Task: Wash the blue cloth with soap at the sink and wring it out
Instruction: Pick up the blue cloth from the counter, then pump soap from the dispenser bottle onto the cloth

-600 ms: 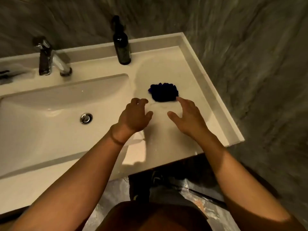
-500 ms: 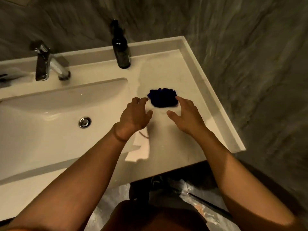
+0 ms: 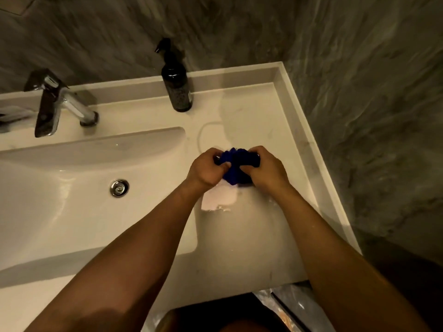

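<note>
Right of the basin [image 3: 72, 212], on the pale desk [image 3: 251, 236], the cloth [image 3: 236, 168] is sitting bunched into a dark blue wad between both hands. The left hand [image 3: 206, 170] is curling its fingers shut around the wad's end nearer the basin, and the right hand [image 3: 267, 170] is closing on the end farther from the basin, thumbs pressing in from the near side. Whether the wad is lifting clear of the desk or resting on it is hard to tell; a bright patch is showing just under it. Beyond the basin the tap [image 3: 57, 104] is standing with no water visibly running, and a dark pump bottle [image 3: 176, 85], probably the soap, is standing at the back of the desk, beyond the cloth and well apart from it. Judging by this, the work is sitting at its very start: the cloth is being picked up, with wetting, soaping and wringing all yet to come. The next move is calling for carrying the wad leftward over the basin and freeing one hand for the tap or the pump, while the other hand is keeping hold of the cloth so it is not dropping.
</note>
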